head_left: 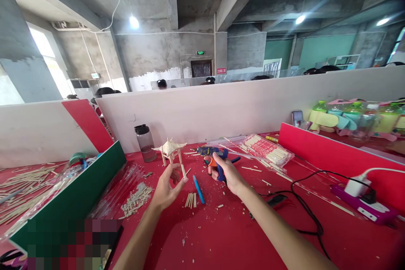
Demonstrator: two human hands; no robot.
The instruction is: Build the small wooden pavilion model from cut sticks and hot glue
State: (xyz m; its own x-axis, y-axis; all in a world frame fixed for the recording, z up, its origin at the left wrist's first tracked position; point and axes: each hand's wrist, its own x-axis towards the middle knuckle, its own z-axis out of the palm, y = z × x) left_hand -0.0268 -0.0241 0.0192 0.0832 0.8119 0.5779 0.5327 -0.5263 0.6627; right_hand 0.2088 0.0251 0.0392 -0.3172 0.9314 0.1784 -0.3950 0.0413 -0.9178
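Observation:
My left hand (169, 185) pinches a short wooden stick (183, 171) between thumb and fingers. Just behind it stands a small pavilion model (171, 147) of pale sticks, with a pointed roof on thin legs. Whether the pinched stick touches the model I cannot tell. My right hand (226, 173) is wrapped round the handle of a blue hot glue gun (221, 152) with an orange trigger, its nozzle pointing left toward the model. Between my hands a blue pen-like tool (198, 190) lies beside several short cut sticks (190, 200).
Left are a pile of stick pieces (137, 200), a dark-lidded bottle (144, 143) and a green divider (79, 194). Right are bagged sticks (268, 149), a dark-handled tool (276, 200), a black cable (311, 215) and a purple power strip (363, 204). A white partition (202, 109) closes the back.

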